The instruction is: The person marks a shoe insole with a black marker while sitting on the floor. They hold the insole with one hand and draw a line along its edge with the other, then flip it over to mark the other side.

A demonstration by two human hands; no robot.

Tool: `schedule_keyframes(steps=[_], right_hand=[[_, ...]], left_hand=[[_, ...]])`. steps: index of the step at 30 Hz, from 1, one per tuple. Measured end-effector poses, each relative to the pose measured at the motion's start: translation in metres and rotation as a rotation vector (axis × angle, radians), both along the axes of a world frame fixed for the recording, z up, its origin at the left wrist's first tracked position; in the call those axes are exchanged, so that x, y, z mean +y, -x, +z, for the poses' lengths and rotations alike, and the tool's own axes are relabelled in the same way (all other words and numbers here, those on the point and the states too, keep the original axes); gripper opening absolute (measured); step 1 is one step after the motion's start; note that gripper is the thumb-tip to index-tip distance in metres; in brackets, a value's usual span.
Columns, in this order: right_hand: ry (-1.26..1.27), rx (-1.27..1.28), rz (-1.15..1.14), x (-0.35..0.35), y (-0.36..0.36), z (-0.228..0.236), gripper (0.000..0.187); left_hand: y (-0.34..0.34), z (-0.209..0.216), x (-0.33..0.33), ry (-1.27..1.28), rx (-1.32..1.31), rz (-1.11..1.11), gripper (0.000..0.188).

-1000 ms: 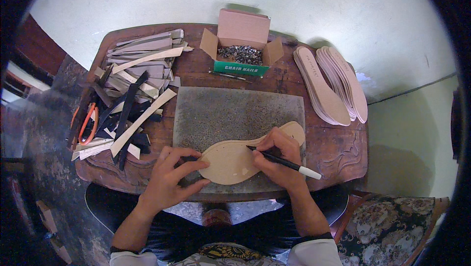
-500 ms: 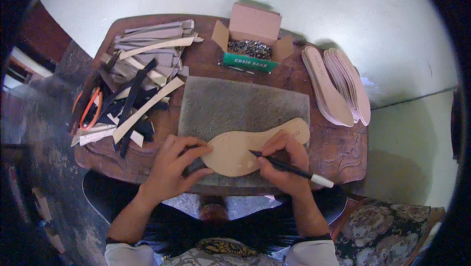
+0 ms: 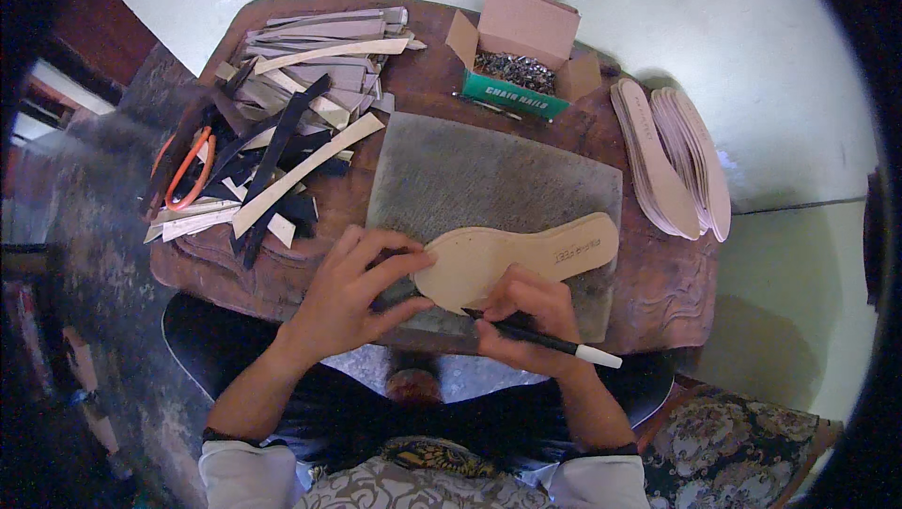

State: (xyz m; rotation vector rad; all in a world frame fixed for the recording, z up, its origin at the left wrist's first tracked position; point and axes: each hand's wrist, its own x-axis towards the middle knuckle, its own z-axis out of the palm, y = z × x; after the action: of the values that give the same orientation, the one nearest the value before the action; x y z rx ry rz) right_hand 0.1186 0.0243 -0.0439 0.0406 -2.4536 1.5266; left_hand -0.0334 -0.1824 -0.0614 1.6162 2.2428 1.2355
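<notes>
A tan shoe insole (image 3: pixel 489 251) lies on a grey stone slab (image 3: pixel 489 166), its broad end to the left and its narrow end at the upper right. My left hand (image 3: pixel 362 288) braces the broad end, fingers on its edge and thumb below. Pinched in my right hand (image 3: pixel 531 316) is a black marker pen (image 3: pixel 536 335) with a white end. The pen's tip touches or nearly touches the insole's near edge. My right knuckles rest over the insole's lower middle, hiding part of that edge.
The carved wooden table (image 3: pixel 329 180) carries a pile of grey, black and cream strips (image 3: pixel 324 68), with orange-handled scissors (image 3: pixel 193 171) at the left. An opened green box of small nails (image 3: pixel 515 96) stands at the back. Stacks of insoles (image 3: pixel 667 166) lie at the right.
My right hand and the pen have moved down to the insole's near edge, uncovering the printing near its narrow end. My left hand keeps its place at the broad end. The whole view has shifted.
</notes>
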Motion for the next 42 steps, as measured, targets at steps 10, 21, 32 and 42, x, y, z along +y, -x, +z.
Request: schedule_keyframes(steps=[10,21,32,42], right_hand=[[-0.052,-0.005,0.008,-0.0003,-0.0002,0.0028,0.022],[-0.037,-0.001,-0.026,-0.0027,0.0014,0.005,0.022],[-0.034,0.014,-0.003,-0.0017,0.0022,0.0039,0.022],[-0.035,0.005,0.012,-0.0003,0.0015,0.0018,0.022]], left_hand=[[0.0003,0.0006,0.001,0.018,-0.003,-0.007,0.05],[-0.0002,-0.0016,-0.0005,0.034,-0.031,-0.01,0.056],[-0.0006,0.0002,-0.0002,0.042,-0.053,-0.004,0.056],[-0.0004,-0.0001,0.0,0.032,-0.054,-0.002,0.055]])
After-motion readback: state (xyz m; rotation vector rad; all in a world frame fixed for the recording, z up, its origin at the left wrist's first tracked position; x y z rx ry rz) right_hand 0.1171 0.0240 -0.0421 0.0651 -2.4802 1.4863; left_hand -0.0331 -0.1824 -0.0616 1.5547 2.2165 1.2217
